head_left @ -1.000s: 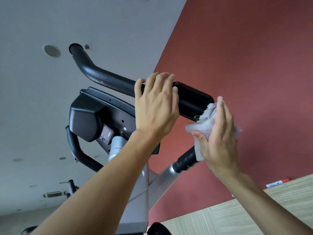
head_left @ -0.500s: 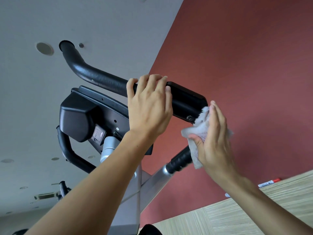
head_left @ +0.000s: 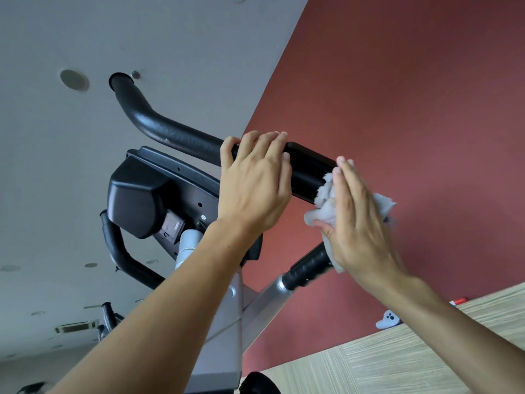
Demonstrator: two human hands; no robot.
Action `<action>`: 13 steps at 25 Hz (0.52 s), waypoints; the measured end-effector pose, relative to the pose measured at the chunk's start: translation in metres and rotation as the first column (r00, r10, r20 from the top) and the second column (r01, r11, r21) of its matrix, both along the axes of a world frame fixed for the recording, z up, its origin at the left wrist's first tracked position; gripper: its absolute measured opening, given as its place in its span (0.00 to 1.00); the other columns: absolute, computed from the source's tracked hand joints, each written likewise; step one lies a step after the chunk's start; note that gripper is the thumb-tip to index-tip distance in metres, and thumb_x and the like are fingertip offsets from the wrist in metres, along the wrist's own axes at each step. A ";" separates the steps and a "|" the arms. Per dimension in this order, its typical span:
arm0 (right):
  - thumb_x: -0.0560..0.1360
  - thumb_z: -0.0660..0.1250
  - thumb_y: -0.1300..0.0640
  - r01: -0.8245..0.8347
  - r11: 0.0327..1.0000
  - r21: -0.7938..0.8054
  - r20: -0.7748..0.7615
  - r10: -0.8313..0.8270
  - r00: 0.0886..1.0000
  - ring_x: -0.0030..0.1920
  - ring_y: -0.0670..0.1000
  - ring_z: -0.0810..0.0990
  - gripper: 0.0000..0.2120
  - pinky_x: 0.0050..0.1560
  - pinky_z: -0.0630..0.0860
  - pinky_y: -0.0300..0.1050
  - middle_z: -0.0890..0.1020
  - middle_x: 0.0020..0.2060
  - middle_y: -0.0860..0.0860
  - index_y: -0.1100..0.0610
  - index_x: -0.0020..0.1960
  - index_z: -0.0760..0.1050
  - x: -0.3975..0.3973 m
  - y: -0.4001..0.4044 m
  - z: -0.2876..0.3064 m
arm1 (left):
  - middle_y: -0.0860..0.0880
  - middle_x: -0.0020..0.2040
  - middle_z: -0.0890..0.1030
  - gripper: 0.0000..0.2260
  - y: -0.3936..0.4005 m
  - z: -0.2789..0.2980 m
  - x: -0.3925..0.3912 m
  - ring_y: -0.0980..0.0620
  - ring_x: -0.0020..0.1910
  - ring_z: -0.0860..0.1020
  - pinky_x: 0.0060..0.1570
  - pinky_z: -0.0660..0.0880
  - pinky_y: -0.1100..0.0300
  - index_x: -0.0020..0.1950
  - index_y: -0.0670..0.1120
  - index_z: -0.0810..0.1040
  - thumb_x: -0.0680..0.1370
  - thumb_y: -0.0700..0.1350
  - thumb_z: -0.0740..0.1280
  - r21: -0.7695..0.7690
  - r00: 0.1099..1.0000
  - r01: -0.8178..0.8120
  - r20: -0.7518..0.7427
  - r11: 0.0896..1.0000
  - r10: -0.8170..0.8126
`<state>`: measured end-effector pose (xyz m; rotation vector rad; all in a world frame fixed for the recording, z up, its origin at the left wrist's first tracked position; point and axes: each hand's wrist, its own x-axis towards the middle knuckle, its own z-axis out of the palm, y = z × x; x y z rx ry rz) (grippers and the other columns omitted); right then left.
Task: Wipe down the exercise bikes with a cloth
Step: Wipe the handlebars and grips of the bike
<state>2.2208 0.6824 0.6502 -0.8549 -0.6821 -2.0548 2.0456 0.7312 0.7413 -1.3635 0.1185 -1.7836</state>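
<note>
now, two hands on the handlebar of an exercise bike (head_left: 181,240), seen from below.
far left, the black handlebar (head_left: 159,129) curves up toward the ceiling (head_left: 85,172); the left hand (head_left: 255,189) curls its fingers over the bar; just right, the right hand (head_left: 358,220), fingers straight and together, presses a crumpled pale cloth (head_left: 326,200) against the bar's flat black end, before a red wall (head_left: 412,109).
</note>
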 end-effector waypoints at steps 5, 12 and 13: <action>0.83 0.62 0.62 0.131 0.990 -0.050 -0.054 -0.133 0.990 0.80 0.64 0.54 0.30 0.78 0.59 0.60 0.56 0.79 0.68 0.73 0.78 0.54 -0.015 -0.010 0.007 | 0.43 0.72 0.76 0.22 0.021 0.005 -0.026 0.42 0.76 0.68 0.79 0.53 0.50 0.71 0.40 0.76 0.86 0.47 0.51 0.072 0.998 -0.037 -0.046 0.997 0.040; 0.85 0.61 0.60 0.246 0.969 -0.030 -0.056 -0.247 0.967 0.80 0.63 0.55 0.30 0.78 0.62 0.58 0.56 0.79 0.67 0.71 0.79 0.52 -0.033 -0.011 0.019 | 0.42 0.70 0.77 0.22 0.026 0.018 -0.061 0.41 0.75 0.68 0.78 0.55 0.48 0.70 0.44 0.77 0.85 0.51 0.51 0.032 0.987 -0.155 -0.032 0.987 0.156; 0.86 0.57 0.58 0.217 0.976 -0.021 -0.086 -0.218 0.972 0.80 0.63 0.56 0.28 0.78 0.62 0.57 0.56 0.79 0.67 0.71 0.79 0.52 -0.028 -0.009 0.010 | 0.43 0.70 0.76 0.22 0.029 0.021 -0.075 0.41 0.76 0.67 0.79 0.54 0.47 0.71 0.45 0.76 0.85 0.52 0.51 0.006 0.985 -0.170 -0.023 0.985 0.170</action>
